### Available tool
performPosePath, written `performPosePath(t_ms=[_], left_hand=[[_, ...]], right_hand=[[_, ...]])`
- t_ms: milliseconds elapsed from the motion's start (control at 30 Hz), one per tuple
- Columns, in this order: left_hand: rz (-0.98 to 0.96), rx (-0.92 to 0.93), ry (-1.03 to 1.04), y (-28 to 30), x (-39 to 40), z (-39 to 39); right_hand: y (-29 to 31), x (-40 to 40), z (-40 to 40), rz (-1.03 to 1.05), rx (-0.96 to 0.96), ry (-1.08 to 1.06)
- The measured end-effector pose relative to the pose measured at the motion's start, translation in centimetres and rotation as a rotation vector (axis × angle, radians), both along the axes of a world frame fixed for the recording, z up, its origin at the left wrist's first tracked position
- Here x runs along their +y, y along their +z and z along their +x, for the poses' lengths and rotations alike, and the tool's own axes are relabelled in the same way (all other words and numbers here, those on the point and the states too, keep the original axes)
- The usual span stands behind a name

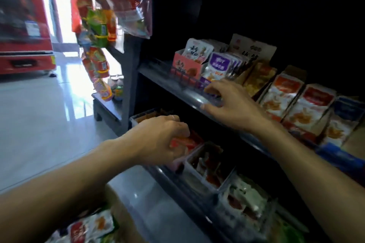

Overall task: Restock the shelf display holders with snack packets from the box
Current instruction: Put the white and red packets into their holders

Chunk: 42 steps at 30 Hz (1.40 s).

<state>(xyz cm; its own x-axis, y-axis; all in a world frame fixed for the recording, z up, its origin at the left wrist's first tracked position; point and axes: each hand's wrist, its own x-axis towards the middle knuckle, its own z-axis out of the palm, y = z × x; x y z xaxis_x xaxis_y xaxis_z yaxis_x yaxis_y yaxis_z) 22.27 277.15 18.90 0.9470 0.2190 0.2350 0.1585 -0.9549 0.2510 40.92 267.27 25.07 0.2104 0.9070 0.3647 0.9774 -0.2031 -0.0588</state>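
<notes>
My left hand (pixel 158 138) grips red and white snack packets (pixel 183 142) over a clear display holder (pixel 177 163) on the lower shelf. My right hand (pixel 231 104) rests on the front rail of the upper shelf (pixel 177 87), fingers curled by the purple packet box (pixel 217 67); whether it holds anything is hidden. More clear holders (pixel 207 165) with red packets sit to the right on the lower shelf. At the bottom left, packets (pixel 88 227) lie in what looks like the box, mostly out of frame.
Pink, brown and red-white snack boxes (pixel 280 94) line the upper shelf. Hanging snack strips (pixel 94 45) dangle at the shelf's left end. A red cooler (pixel 23 25) stands at far left on a glossy tiled floor (pixel 49 114).
</notes>
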Motion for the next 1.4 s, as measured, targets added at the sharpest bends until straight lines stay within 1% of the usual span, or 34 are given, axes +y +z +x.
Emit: performPosePath(t_ms=[167, 267, 400, 600, 700, 800, 900, 1000, 1067, 1167, 1233, 1300, 1333, 1400], left_hand=[[-0.023, 0.081, 0.035, -6.7, 3.6, -6.8], [-0.031, 0.103, 0.045, -10.9, 4.8, -11.2], [-0.015, 0.187, 0.07, -16.6, 5.9, -17.2], [0.038, 0.35, 0.166, -25.5, 5.9, -25.5], [0.056, 0.373, 0.195, -28.5, 5.2, -28.3], [0.053, 0.385, 0.239, -30.0, 4.4, -29.8], [0.042, 0.379, 0.273, -30.2, 3.7, -29.9], [0.027, 0.395, 0.3, -30.2, 3.2, -29.7], [0.046, 0.4, 0.317, -30.3, 3.1, -29.6], [0.031, 0.431, 0.334, -30.3, 2.9, -29.4], [0.025, 0.43, 0.341, -30.3, 2.9, -29.4], [0.021, 0.423, 0.345, -30.2, 2.9, -29.3], [0.019, 0.43, 0.343, -30.2, 2.9, -29.2], [-0.003, 0.454, 0.344, -30.1, 3.2, -28.9]], right_hand=[[-6.5, 3.1, -6.1, -0.045, 0.118, 0.014], [-11.0, 4.4, -9.9, -0.076, 0.165, 0.019], [-17.1, 6.3, -14.6, -0.16, 0.196, 0.067], [-27.0, 8.7, -20.9, -0.376, 0.209, 0.235], [-30.4, 9.4, -23.3, -0.556, 0.153, 0.291], [-32.6, 9.8, -24.2, -0.74, 0.136, 0.313], [-34.9, 10.9, -23.7, -0.811, 0.169, 0.283], [-37.4, 12.3, -23.2, -0.81, 0.169, 0.247], [-39.1, 13.0, -23.1, -0.794, 0.116, 0.272], [-40.9, 13.7, -23.2, -0.715, 0.049, 0.277], [-41.1, 13.9, -23.0, -0.688, 0.044, 0.275], [-40.5, 14.0, -22.6, -0.698, 0.13, 0.265], [-40.0, 13.9, -22.3, -0.696, 0.213, 0.249], [-38.8, 13.7, -21.6, -0.66, 0.446, 0.207]])
